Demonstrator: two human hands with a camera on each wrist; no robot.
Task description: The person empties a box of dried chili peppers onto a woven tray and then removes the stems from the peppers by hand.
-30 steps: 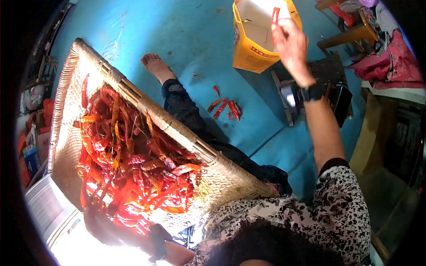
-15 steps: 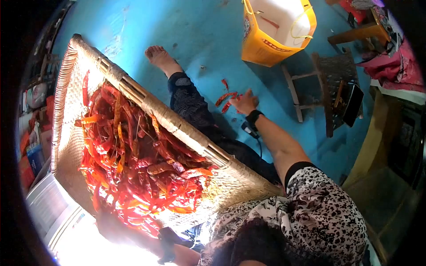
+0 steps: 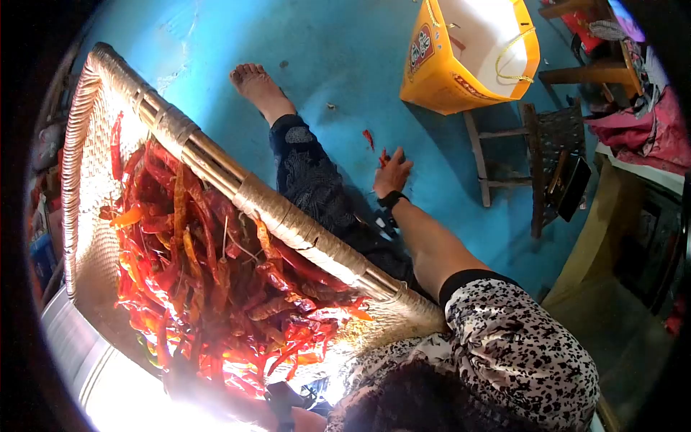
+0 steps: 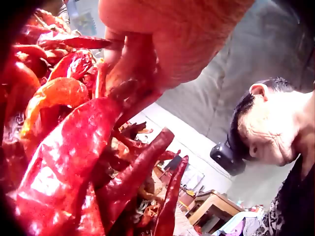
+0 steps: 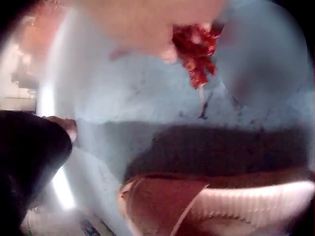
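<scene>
Head: leg betw. basket, right hand w/ chillies; bag beyond.

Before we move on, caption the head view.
Right hand grips dried chillies on the blue floor near a woven tray heaped with more.

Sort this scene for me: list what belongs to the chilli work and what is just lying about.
In use: left hand pinching dried chillies, woven tray, right hand gripping floor chillies, yellow bag.
Lying about: stool, pink cloth.
</scene>
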